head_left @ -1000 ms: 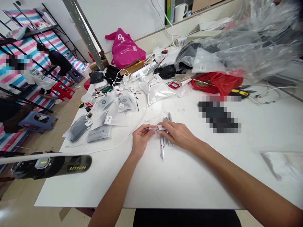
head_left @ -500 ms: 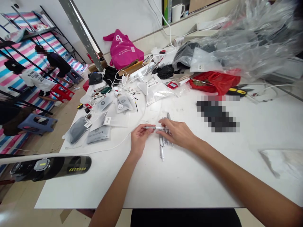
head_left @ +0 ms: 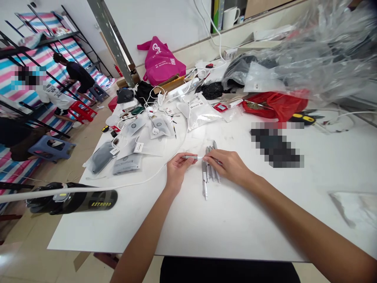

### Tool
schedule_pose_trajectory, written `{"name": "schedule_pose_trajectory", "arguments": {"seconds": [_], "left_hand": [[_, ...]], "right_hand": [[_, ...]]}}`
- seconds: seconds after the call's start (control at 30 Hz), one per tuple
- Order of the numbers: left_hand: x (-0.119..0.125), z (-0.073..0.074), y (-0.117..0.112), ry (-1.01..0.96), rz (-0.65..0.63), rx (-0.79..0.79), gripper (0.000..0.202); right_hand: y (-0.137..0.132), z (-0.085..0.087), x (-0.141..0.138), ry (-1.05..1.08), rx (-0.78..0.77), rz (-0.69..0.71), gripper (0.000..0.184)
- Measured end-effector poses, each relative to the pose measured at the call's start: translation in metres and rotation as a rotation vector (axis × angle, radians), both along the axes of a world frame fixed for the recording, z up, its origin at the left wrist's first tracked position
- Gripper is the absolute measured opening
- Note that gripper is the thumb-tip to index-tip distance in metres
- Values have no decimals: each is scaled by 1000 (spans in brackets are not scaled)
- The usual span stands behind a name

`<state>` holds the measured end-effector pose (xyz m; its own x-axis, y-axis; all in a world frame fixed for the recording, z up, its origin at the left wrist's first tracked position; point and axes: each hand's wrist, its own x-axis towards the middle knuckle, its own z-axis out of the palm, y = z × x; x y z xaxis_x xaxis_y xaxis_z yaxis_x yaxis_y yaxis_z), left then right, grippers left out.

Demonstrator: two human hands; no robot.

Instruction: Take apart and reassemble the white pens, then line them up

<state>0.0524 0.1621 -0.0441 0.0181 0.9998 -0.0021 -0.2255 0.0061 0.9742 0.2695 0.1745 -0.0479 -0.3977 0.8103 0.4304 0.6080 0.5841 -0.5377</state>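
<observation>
A grey and white pen (head_left: 191, 157) is held level above the table between my two hands. The fingers and thumb of my left hand (head_left: 176, 169) are closed round its left part. My right hand (head_left: 226, 163) pinches at its right end, where the fingertips partly hide the tip. Several similar pens (head_left: 205, 184) lie side by side on the table under and beside my right hand, which covers part of them.
Packets in frosted bags (head_left: 128, 163) and tangled white cables crowd the table's left and back. A black bottle (head_left: 101, 202) lies at the left edge. Scissors (head_left: 303, 118) and a red bag (head_left: 273, 104) are back right. Two people work beyond, at left.
My right thumb and fingers, spread round the pen before, are now pinched together at its right end. The whole view has shifted slightly.
</observation>
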Motion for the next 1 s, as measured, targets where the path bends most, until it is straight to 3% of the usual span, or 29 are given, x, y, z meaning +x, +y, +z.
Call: {"name": "schedule_pose_trajectory", "arguments": {"seconds": [0.1, 0.33, 0.43, 0.53, 0.73, 0.9, 1.0], "left_hand": [[0, -1, 0, -6, -15, -9, 29], [-4, -2, 4, -98, 5, -39, 31], [-4, -1, 3, -58, -16, -46, 31], [-1, 1, -1, 3, -16, -17, 29], [4, -2, -11, 398, -128, 178, 23], [4, -10, -12, 769, -174, 340, 38], [4, -12, -11, 867, -237, 365, 32]], "right_hand": [[2, 2, -1, 88, -110, 5, 43], [4, 11, 1, 537, -438, 9, 44], [6, 9, 2, 695, -558, -40, 45], [9, 4, -1, 822, -608, 11, 41], [17, 12, -4, 1288, -637, -43, 42], [28, 24, 19, 1651, -744, 44, 37], [32, 23, 36, 1768, -784, 83, 50]]}}
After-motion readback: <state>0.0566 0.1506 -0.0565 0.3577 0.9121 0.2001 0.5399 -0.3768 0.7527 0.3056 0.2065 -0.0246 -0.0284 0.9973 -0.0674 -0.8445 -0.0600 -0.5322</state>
